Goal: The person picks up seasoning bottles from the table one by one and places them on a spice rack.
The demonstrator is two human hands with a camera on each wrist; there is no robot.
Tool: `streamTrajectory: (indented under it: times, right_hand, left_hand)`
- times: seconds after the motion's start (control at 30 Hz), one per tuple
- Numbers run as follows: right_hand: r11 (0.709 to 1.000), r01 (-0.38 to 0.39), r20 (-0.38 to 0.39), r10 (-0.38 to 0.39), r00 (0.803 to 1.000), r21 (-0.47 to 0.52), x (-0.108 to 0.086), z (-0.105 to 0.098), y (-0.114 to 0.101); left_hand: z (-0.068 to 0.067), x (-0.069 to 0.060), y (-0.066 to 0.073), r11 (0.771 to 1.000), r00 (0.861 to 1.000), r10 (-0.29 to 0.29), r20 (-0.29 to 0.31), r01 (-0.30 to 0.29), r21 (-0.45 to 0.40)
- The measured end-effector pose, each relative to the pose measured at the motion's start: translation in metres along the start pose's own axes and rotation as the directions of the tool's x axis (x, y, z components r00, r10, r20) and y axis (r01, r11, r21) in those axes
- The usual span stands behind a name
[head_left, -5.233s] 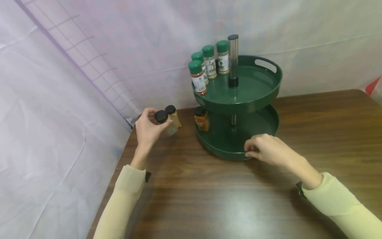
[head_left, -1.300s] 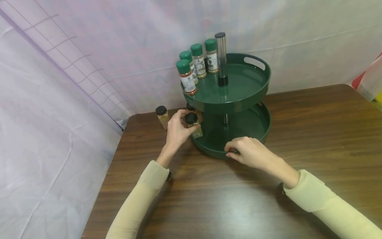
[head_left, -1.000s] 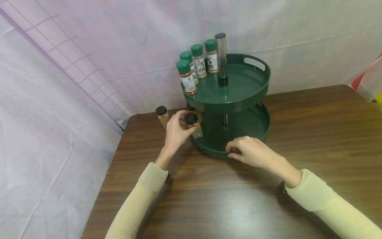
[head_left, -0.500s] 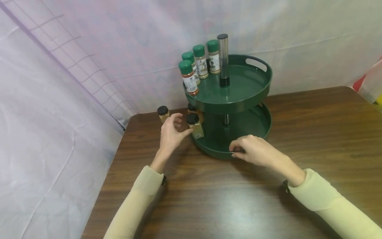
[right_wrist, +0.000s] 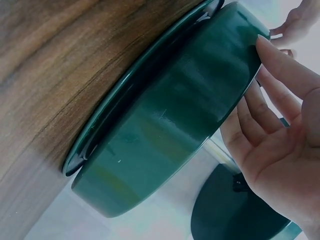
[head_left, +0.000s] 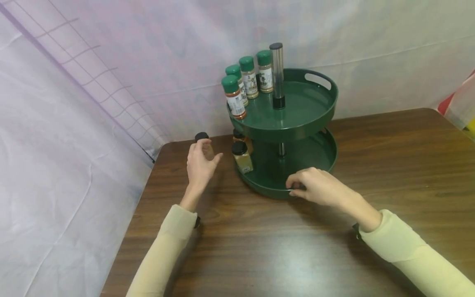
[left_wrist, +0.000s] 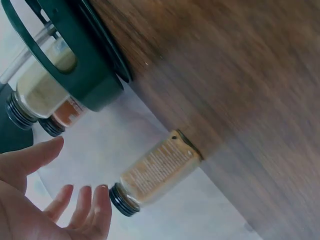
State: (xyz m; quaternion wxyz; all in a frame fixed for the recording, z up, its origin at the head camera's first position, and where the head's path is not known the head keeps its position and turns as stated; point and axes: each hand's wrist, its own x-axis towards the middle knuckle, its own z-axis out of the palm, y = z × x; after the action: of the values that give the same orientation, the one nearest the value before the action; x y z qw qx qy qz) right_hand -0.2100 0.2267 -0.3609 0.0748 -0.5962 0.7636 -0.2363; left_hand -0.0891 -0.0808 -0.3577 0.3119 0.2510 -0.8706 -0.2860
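Observation:
My left hand (head_left: pixel 200 167) is beside a black-capped spice jar (left_wrist: pixel 160 167) on the table's far left; in the left wrist view its thumb and fingers are spread, near the cap with nothing gripped. A green two-tier spice rack (head_left: pixel 304 128) stands to the right. On its lower tier are a pale-filled, black-capped jar (head_left: pixel 243 162) and, behind it, an orange-filled jar (head_left: pixel 238 134), partly hidden. My right hand (head_left: pixel 319 187) pinches the lower tier's front rim, thumb outside and fingers inside, as the right wrist view shows.
Several green-capped spice bottles (head_left: pixel 235 99) stand along the left of the upper tier, near a metal centre post (head_left: pixel 277 76). The rack rests on a brown wooden table (head_left: pixel 259 247), with a white curtain (head_left: pixel 167 53) behind it and on the left.
My left hand has carried the pale-filled jar onto the lower tier, let go of it and moved back left to the remaining jar. My right hand stays at the rim.

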Motion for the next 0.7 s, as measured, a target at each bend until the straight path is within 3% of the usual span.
streamTrajectory:
  times: [0.43, 0.7]
  right_hand:
    - [1.000, 0.007, -0.012, -0.007, 1.000, -0.007, 0.001, 0.004, 0.000]
    - [1.000, 0.010, -0.027, -0.011, 1.000, -0.027, 0.003, 0.005, 0.000]
  left_hand:
    - [-0.003, 0.022, -0.020, 0.997, 0.995, -0.069, -0.071, 0.071, 0.023]
    - [-0.002, 0.033, -0.030, 0.992, 0.993, -0.108, -0.045, 0.110, 0.060]
